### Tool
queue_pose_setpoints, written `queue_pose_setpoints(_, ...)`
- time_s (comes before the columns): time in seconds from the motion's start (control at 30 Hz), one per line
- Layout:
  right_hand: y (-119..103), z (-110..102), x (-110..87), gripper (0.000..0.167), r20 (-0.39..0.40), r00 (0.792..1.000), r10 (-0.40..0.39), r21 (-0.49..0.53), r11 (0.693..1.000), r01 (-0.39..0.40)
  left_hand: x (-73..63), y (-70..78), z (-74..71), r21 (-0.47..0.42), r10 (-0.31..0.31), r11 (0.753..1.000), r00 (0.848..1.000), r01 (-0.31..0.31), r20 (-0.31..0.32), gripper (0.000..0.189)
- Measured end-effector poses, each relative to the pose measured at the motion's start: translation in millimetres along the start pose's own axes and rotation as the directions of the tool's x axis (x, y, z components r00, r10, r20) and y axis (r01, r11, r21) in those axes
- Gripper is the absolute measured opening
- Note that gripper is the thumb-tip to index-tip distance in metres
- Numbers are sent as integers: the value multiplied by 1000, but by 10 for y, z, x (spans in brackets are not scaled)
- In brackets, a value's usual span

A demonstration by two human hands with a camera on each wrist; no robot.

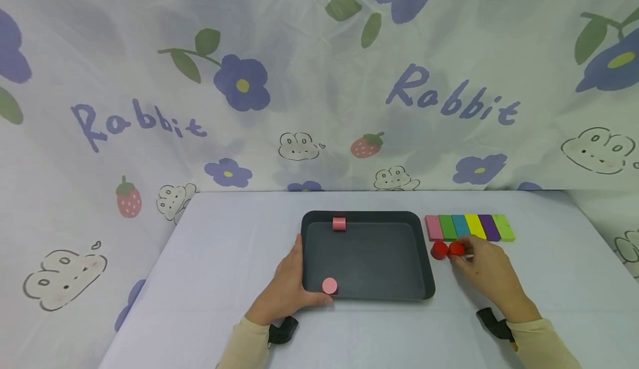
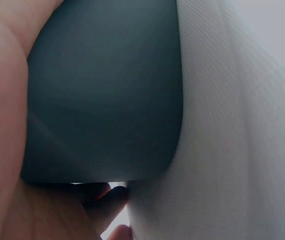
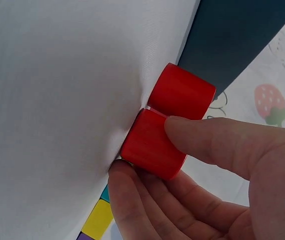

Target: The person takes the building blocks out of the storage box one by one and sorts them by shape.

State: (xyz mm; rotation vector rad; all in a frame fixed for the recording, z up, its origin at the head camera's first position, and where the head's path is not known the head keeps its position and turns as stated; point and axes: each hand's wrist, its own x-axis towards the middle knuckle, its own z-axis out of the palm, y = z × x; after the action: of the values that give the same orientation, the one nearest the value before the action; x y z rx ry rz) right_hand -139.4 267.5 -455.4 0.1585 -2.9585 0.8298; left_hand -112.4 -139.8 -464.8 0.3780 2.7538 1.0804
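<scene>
At the front left corner of the dark grey tray (image 1: 369, 297), my left hand (image 1: 282, 291) touches the outside, fingers along the left side and thumb along the front edge. In the left wrist view, the tray's wall (image 2: 107, 100) fills much of the picture beside that hand. Right of the tray, my right hand (image 1: 486, 272) pinches a red cylinder (image 3: 152, 145) between thumb and fingers. A second red cylinder (image 3: 182, 92) stands right beside it, on the tray side. Inside the tray, one pink cylinder (image 1: 339, 224) lies near the back wall and another (image 1: 329, 286) stands at the front left.
Behind the red cylinders, a row of flat coloured blocks includes a pink block (image 1: 434, 228), a yellow block (image 1: 475, 228) and a light green block (image 1: 503, 228). A white cloth covers the table (image 1: 224, 236). Beyond it hangs a printed curtain (image 1: 309, 91).
</scene>
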Motion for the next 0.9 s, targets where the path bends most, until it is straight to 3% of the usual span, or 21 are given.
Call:
queue_pose_setpoints(0.53,-15,-22,-9,49,23,998,50,-30,998,-49,9,-33,16,-5,14,1000,1000,-14,-3,147)
queue_pose_setpoints(0.9,-126,-145,-58,47,-7,999,49,-29,998,-49,4,-20,3,-8,29,1000,1000,-29,-12,146)
